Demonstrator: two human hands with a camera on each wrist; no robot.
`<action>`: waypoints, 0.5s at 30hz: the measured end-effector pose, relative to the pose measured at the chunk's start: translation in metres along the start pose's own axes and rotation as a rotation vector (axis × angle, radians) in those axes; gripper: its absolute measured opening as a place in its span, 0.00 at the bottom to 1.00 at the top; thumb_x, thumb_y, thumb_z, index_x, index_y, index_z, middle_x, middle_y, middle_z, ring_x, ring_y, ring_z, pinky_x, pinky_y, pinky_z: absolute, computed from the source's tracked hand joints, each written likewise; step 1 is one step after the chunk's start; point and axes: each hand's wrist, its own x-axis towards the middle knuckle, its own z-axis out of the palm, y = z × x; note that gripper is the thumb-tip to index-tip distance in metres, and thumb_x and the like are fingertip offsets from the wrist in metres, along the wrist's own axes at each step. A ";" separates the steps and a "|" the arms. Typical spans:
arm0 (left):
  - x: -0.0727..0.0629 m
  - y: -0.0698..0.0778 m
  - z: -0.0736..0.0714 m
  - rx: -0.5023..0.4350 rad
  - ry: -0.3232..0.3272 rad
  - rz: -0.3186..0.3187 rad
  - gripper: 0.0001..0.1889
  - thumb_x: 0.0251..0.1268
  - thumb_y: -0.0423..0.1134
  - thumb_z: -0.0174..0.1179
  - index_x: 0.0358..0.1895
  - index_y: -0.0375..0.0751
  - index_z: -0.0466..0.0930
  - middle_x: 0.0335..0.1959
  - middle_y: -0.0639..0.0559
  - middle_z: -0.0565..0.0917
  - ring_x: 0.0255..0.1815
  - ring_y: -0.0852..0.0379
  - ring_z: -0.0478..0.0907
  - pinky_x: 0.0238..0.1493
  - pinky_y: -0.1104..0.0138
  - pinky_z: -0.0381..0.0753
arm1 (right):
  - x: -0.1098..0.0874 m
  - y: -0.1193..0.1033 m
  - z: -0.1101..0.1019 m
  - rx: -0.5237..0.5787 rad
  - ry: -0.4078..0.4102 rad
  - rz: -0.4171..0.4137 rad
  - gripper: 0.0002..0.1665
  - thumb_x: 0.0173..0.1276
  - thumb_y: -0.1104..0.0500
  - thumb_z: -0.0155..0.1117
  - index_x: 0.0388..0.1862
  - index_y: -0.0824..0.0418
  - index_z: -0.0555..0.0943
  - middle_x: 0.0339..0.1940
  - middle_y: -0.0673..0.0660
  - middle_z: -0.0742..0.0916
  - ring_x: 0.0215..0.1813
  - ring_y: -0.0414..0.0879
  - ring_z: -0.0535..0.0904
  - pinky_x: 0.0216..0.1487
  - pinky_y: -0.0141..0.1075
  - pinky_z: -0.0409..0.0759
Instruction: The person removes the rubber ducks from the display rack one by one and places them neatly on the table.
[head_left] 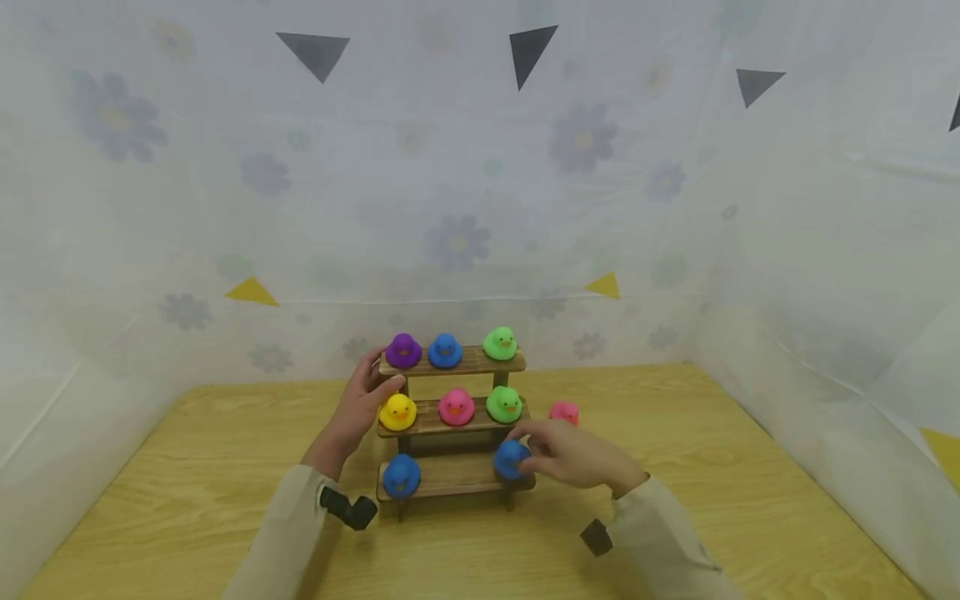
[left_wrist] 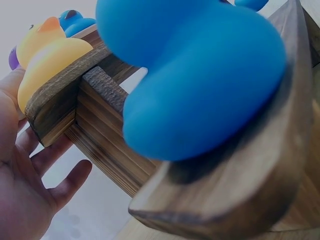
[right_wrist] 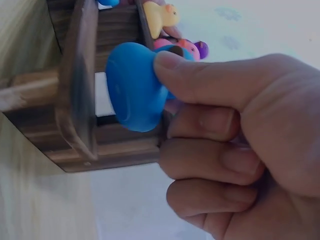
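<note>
A blue rubber duck is pinched between the thumb and fingers of my right hand, over the right end of the bottom shelf; its flat base faces the board with a small gap. My left hand grips the left side of the three-tier wooden stand, thumb close to the yellow duck and fingers reaching behind. Another blue duck sits at the bottom shelf's left end. The middle shelf also bears a pink duck and a green duck.
On the top shelf sit a purple duck, a blue duck and a green duck. A loose pink duck is on the wooden table, right of the stand and partly behind my right hand. Patterned white sheeting encloses the back and sides.
</note>
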 end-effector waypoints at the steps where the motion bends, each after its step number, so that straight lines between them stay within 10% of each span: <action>1: 0.000 0.000 0.000 0.000 -0.001 -0.001 0.36 0.74 0.43 0.51 0.77 0.44 0.42 0.73 0.36 0.60 0.68 0.40 0.64 0.72 0.47 0.56 | -0.001 0.000 -0.002 -0.005 -0.002 0.010 0.16 0.70 0.60 0.61 0.54 0.62 0.77 0.17 0.40 0.67 0.19 0.30 0.58 0.25 0.24 0.62; 15: -0.001 0.001 0.000 0.002 -0.013 -0.015 0.35 0.75 0.43 0.50 0.77 0.46 0.42 0.75 0.37 0.57 0.69 0.40 0.63 0.72 0.46 0.55 | -0.017 0.012 -0.024 0.010 0.004 0.028 0.12 0.68 0.61 0.63 0.49 0.62 0.80 0.23 0.46 0.76 0.22 0.31 0.63 0.27 0.26 0.69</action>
